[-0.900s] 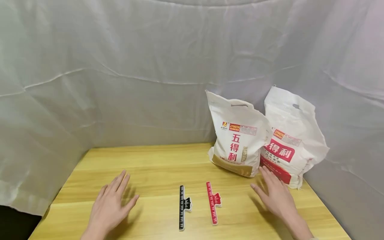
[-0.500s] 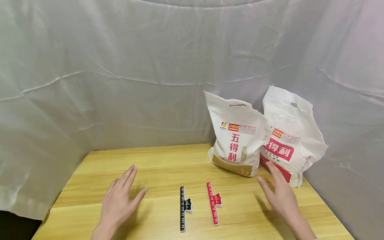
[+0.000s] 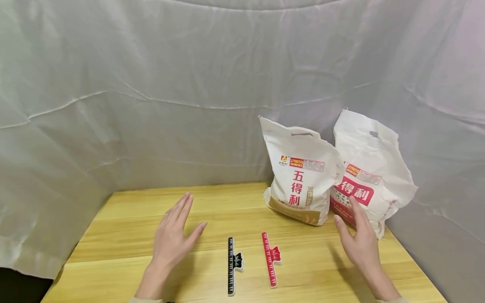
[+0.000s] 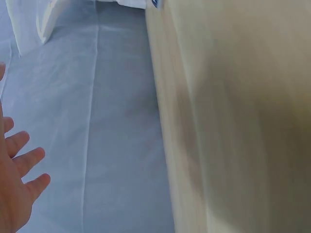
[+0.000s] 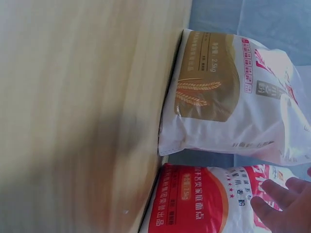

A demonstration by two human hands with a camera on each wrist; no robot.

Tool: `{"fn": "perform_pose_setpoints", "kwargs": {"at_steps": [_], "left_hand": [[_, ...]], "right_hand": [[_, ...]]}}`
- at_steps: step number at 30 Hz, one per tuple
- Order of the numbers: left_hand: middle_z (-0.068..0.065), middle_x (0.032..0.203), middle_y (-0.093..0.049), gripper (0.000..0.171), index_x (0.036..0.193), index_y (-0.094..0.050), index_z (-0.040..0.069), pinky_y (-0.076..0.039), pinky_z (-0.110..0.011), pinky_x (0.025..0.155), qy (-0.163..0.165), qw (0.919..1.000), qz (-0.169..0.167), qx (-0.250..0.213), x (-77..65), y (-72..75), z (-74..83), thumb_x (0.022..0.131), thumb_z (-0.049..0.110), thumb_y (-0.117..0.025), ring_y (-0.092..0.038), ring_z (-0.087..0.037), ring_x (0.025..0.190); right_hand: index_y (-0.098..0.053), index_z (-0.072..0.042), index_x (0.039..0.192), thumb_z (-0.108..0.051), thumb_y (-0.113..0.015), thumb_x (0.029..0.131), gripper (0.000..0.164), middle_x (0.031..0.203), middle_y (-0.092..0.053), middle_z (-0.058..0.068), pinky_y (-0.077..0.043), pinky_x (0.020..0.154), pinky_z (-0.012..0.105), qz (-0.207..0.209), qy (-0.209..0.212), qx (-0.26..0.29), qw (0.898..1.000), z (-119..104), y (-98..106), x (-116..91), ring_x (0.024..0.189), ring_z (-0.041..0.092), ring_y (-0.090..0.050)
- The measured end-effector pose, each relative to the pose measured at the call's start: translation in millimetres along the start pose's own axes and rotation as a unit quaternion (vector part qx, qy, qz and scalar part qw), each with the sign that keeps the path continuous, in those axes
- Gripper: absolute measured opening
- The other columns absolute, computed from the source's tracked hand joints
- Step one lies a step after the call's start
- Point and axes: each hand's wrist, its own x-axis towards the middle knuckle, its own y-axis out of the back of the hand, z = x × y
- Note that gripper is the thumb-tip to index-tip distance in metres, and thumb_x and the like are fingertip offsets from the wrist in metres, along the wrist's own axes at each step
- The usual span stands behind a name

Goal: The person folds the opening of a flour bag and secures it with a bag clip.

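Observation:
My left hand hovers over the left part of the table, fingers extended and thumb apart, holding nothing. A black clip with a piano-key pattern lies to its right. Beside that lies a red clip of the same shape. My right hand is also raised with straight fingers, in front of the flour bag with a red band. In the right wrist view its fingers overlap that bag; whether they touch it I cannot tell. Left of it stands a white flour bag with a gold-brown band.
The wood-grain table carries the bags at its back right corner. Grey cloth hangs behind the table and along both sides. In the left wrist view, the table edge meets this cloth.
My left hand has moved right and farther forward over the table, closer to the black clip. My right hand has shifted slightly right. Clips and bags stay in place.

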Motion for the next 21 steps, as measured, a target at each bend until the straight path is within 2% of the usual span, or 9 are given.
{"fn": "perform_pose_setpoints", "kwargs": {"at_steps": [6, 13, 17, 21], "left_hand": [[-0.007, 0.167, -0.036, 0.083, 0.163, -0.034, 0.013, -0.035, -0.057, 0.119, -0.015, 0.9995, -0.016, -0.023, 18.8, -16.9, 13.6, 0.095, 0.049, -0.066, -0.043, -0.034, 0.148], [-0.003, 0.17, -0.03, 0.082, 0.164, -0.03, 0.015, -0.034, -0.055, 0.12, -0.029, 0.9978, -0.04, -0.043, 39.6, -35.7, 33.5, 0.099, 0.055, -0.059, -0.04, -0.031, 0.149], [-0.001, 0.17, -0.028, 0.081, 0.164, -0.031, 0.014, -0.032, -0.055, 0.121, -0.028, 0.9968, -0.05, -0.055, 50.1, -47.1, 43.4, 0.099, 0.055, -0.058, -0.041, -0.031, 0.149], [0.002, 0.171, -0.025, 0.08, 0.165, -0.029, 0.016, -0.029, -0.054, 0.123, -0.017, 0.9952, -0.068, -0.068, 59.0, -60.9, 51.0, 0.1, 0.056, -0.056, -0.036, -0.028, 0.152]], "right_hand": [[-0.032, -0.019, 0.165, -0.022, -0.068, 0.102, 0.073, 0.163, -0.038, 0.02, -0.034, 0.111, 0.072, -0.008, 0.006, 0.007, 1.0, -5, -3, 11, 0.14, 0.051, -0.044], [-0.033, -0.017, 0.164, -0.022, -0.07, 0.1, 0.073, 0.165, -0.037, 0.018, -0.031, 0.116, 0.069, -0.012, 0.022, 0.007, 1.0, -8, -9, 23, 0.146, 0.048, -0.039], [-0.031, -0.019, 0.165, -0.024, -0.069, 0.101, 0.074, 0.167, -0.033, 0.016, -0.028, 0.117, 0.07, -0.017, 0.026, 0.002, 1.0, -9, -12, 27, 0.149, 0.045, -0.034], [-0.032, -0.016, 0.164, -0.021, -0.069, 0.1, 0.074, 0.168, -0.032, 0.016, -0.026, 0.119, 0.069, -0.015, 0.038, 0.004, 0.999, -7, -15, 31, 0.152, 0.043, -0.031]]}}
